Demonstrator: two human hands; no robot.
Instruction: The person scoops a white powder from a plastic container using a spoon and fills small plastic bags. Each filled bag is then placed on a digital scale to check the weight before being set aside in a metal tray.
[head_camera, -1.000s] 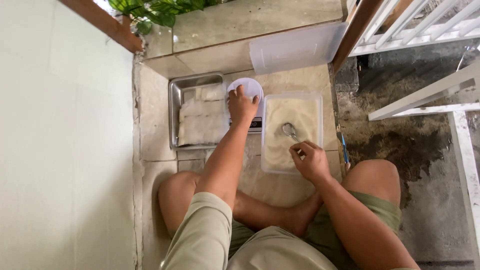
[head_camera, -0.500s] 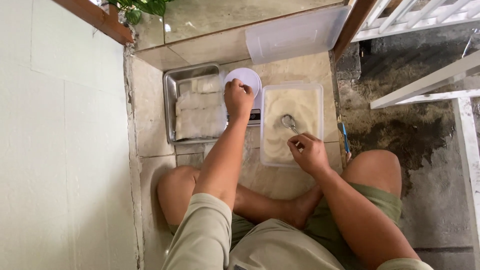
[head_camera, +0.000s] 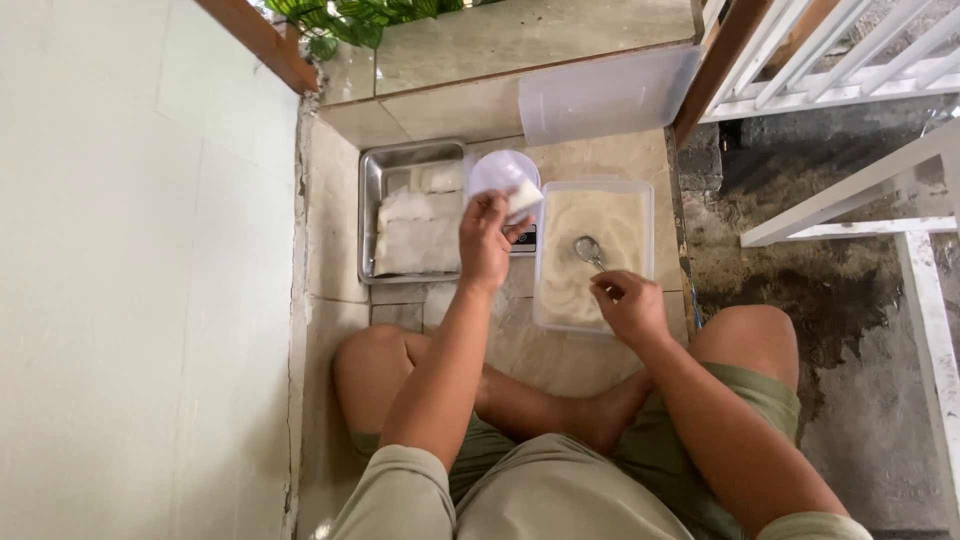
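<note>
White and small, one soft packet is pinched in the grip of the left hand, fingers closed on its near end, so that it hangs just over the near rim of the round white bowl. That bowl sits on a small scale, only a dark edge of which shows beside the hand. The right hand has its grip closed around the handle of one metal spoon, thumb and fingers together on it; the spoon's head lies in the pale mixture inside the clear plastic tub.

Taking that tub as the landmark: the bowl and scale stand just beside its left wall, and the held packet is above that gap, close to the tub's far left corner. Left of the bowl, further from the tub, is one steel tray holding white packets of the same sort, laid flat in rows; about five can be made out, though their edges run together. Beyond the tub's far side one clear lid leans against the tiled step. The tub, tray and scale all rest on the tiled floor, in front of the person's crossed legs, the tub nearest the right knee
</note>
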